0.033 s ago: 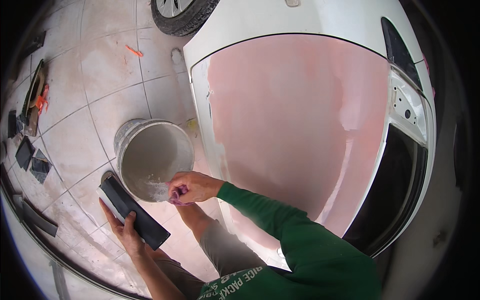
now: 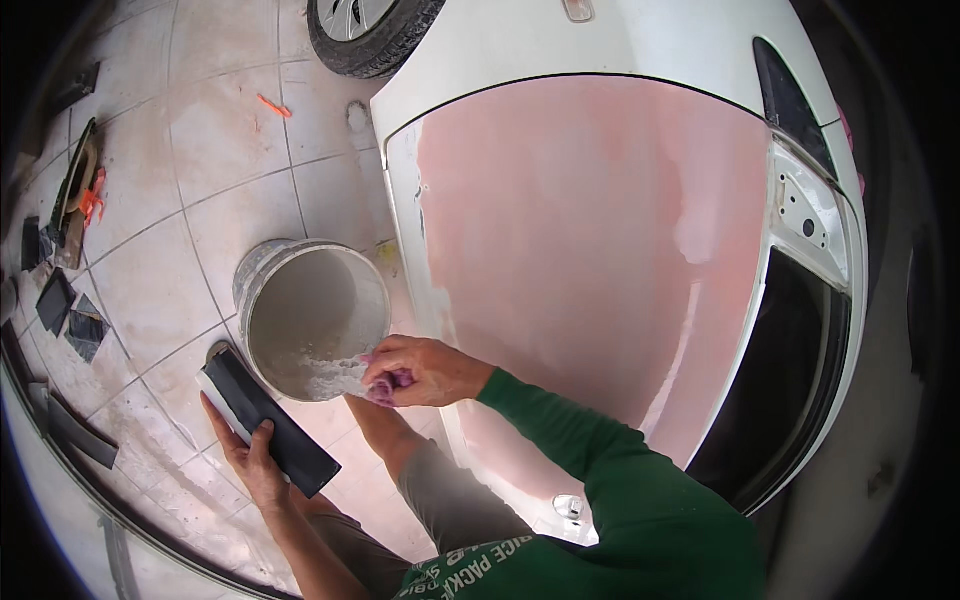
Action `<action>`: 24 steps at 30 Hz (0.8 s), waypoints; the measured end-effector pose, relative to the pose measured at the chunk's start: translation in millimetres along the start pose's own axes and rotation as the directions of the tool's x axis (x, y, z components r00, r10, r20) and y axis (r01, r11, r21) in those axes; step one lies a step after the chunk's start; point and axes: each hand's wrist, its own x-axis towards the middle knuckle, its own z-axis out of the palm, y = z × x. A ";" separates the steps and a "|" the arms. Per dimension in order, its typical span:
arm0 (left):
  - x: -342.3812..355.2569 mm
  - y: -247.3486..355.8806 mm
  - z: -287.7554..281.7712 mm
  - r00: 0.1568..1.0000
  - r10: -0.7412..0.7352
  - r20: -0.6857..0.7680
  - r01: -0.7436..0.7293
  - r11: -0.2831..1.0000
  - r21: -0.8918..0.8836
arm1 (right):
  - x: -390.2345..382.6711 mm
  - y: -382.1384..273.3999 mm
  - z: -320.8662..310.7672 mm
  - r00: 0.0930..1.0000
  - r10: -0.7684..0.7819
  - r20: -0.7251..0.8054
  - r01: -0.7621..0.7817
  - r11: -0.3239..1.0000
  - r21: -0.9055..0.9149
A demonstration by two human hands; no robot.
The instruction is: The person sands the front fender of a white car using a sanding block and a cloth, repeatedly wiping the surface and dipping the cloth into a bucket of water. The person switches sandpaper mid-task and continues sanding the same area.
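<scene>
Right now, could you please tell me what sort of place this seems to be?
Probably a car body workshop: I see a pink-patched white car door, a bucket on the tiled floor and a long dark block in the left hand.

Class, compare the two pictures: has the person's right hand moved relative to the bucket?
Yes. Judged against the bucket, the right hand has shifted to the right in the picture, away from the bucket's opening.

Stained pale floor tiles [image 2: 225,125] and, at right, dimmer, perhaps grey ground [image 2: 825,485]
</scene>
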 end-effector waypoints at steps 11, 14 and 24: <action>-3.0 15.6 -16.5 0.999 0.005 0.033 -0.006 0.999 0.042 | -146.8 -146.9 -239.3 0.862 -0.342 -0.375 -0.445 -0.153 -0.882; -8.2 14.6 -17.9 0.997 0.057 0.053 -0.063 0.992 0.109 | -75.4 -156.5 -291.7 0.863 -0.395 -0.315 -0.424 -0.227 -0.877; -13.4 6.1 -14.3 1.000 -0.007 -0.025 0.005 0.998 -0.063 | 41.1 7.2 -137.6 0.992 -0.088 -0.088 -0.045 0.405 -0.913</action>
